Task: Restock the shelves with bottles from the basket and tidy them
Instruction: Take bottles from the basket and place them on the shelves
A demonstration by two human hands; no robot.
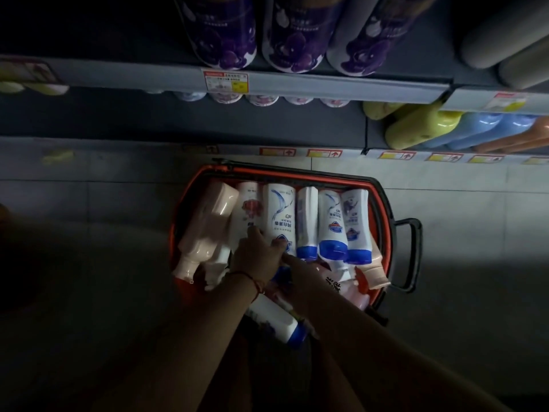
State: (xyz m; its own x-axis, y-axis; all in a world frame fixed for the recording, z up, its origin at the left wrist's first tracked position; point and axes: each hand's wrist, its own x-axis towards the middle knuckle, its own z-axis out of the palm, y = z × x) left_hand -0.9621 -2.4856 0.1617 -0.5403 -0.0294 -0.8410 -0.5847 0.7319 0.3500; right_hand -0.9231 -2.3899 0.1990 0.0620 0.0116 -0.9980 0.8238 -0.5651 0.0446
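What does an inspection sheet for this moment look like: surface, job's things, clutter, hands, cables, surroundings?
Surface: grey tiled floor, dimly lit, with a bright patch to the right of the basket.
Job's things: orange basket with a black handle stands on the floor, full of lying bottles; white bottles with blue caps side by side, a pale pink bottle at its left.
Clutter: nothing seen.
Hands: left hand reaches into the basket, fingers on the bottles; right hand beside it, grip too dark to tell.
Cables: nothing seen.
Surroundings: shelves with purple-labelled bottles above, green, blue and orange bottles lower right, price tags on the shelf edges.
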